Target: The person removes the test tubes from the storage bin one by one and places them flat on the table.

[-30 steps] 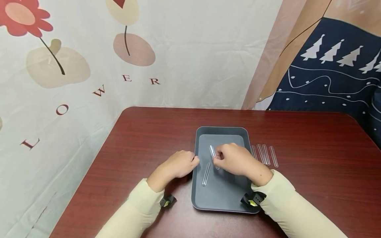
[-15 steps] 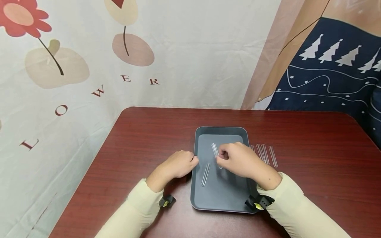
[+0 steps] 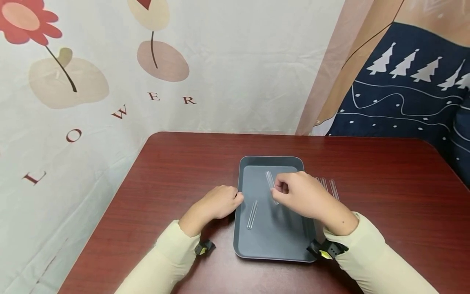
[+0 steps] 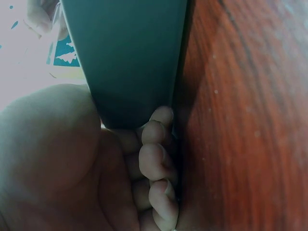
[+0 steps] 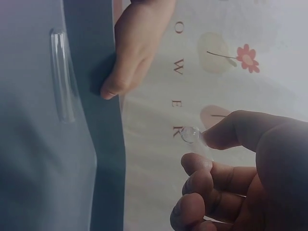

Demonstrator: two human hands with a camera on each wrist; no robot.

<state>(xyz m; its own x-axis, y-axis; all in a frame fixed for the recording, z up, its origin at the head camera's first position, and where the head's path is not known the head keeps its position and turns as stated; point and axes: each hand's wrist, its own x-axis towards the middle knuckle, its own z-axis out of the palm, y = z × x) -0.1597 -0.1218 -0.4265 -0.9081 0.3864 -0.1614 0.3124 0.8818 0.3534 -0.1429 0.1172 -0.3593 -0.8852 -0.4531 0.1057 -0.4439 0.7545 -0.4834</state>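
Observation:
My right hand (image 3: 306, 194) pinches a clear test tube (image 3: 270, 180) between thumb and fingers, tilted over the grey tray (image 3: 273, 247). In the right wrist view one round end of this test tube (image 5: 190, 134) shows beside the thumb; the fingers cover part of it. Another test tube (image 3: 252, 214) lies inside the tray on the left side. My left hand (image 3: 220, 202) grips the tray's left rim, its thumb over the edge. In the left wrist view its curled fingers (image 4: 153, 161) sit against the tray's outer side, close to the tabletop.
Several more test tubes (image 3: 333, 190) lie on the red-brown table (image 3: 389, 196) just right of the tray, partly hidden behind my right hand. A printed curtain (image 3: 235, 61) hangs behind the table, with dark blue cloth (image 3: 400, 98) at the far right.
My right hand has moved a little right and away from me, carrying the pinched test tube. The left hand stays on the tray rim, and the other test tube in the tray has not moved.

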